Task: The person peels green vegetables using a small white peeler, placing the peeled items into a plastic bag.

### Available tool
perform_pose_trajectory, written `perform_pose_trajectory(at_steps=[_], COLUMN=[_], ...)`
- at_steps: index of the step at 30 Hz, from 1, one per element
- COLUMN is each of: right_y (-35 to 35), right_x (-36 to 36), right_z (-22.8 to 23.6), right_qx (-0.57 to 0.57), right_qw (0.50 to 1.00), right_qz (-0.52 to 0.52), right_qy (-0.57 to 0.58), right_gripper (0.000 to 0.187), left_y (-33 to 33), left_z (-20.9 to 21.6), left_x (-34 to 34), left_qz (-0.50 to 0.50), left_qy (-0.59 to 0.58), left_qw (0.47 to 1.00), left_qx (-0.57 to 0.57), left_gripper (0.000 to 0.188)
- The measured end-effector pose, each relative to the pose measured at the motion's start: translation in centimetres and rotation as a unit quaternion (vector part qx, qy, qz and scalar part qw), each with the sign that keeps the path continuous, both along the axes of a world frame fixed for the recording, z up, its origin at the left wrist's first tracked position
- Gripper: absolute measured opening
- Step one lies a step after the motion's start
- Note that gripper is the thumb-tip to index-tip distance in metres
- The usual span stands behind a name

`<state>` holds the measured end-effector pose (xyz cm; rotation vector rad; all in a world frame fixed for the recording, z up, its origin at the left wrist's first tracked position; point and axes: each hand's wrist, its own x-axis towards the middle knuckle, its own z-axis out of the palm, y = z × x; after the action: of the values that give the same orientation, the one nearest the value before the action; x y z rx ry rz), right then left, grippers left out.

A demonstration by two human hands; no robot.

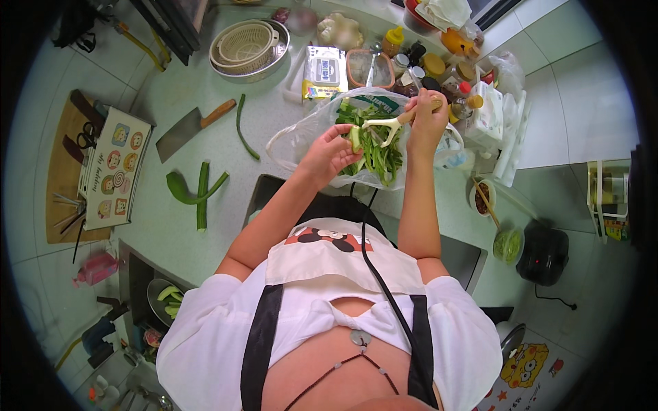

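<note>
Lying inside plastic bag (298, 131): green peelings (382, 159)

"What's in the left hand (329, 154)?"
"A short, pale-green vegetable piece (355, 139)."
"And the right hand (428, 118)?"
"A cream, wooden-handled Y-shaped peeler (393, 124), above green vegetable strips (379, 161) in a translucent plastic bag (293, 141) on the pale bench (274, 109)."

A speckled, pale grey-green countertop (154, 195) runs through the kitchen, its edges bowed by the wide lens. Glossy pale tiles with thin joint lines face the right wall (589, 96) and the left wall (31, 164). At the upper left, a dark metal frame (164, 31) stands beside a yellow pipe (141, 48); a dark-framed window corner (504, 9) shows at the upper right. Soft, even white light spreads over counter and tiles.
</note>
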<state>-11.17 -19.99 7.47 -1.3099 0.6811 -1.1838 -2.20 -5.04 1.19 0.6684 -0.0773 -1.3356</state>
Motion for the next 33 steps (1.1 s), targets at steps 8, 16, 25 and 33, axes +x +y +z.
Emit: perform_pose_trajectory(at_steps=[8, 16, 25, 33], right_y=[0.9, 1.0, 1.8, 1.8], right_x=[0.0, 0.1, 0.3, 0.4], right_z=[-0.1, 0.1, 0.4, 0.3], right_qx=[-0.038, -0.035, -0.019, -0.015], right_qw=[0.999, 0.999, 0.999, 0.999], right_qz=[0.020, 0.025, 0.047, 0.040], right_qy=[0.016, 0.020, 0.010, 0.009], right_gripper=[0.014, 0.012, 0.014, 0.014], left_y=[0.0, 0.2, 0.1, -0.1], left_z=[0.6, 0.1, 0.1, -0.2], left_x=[-0.4, -0.2, -0.3, -0.4], left_qz=[-0.019, -0.018, -0.015, -0.005], left_qy=[-0.006, -0.007, 0.039, 0.049], left_qw=[1.000, 1.000, 0.999, 0.999], left_qx=[-0.016, -0.003, -0.007, -0.024], left_gripper=[0.034, 0.032, 0.031, 0.031])
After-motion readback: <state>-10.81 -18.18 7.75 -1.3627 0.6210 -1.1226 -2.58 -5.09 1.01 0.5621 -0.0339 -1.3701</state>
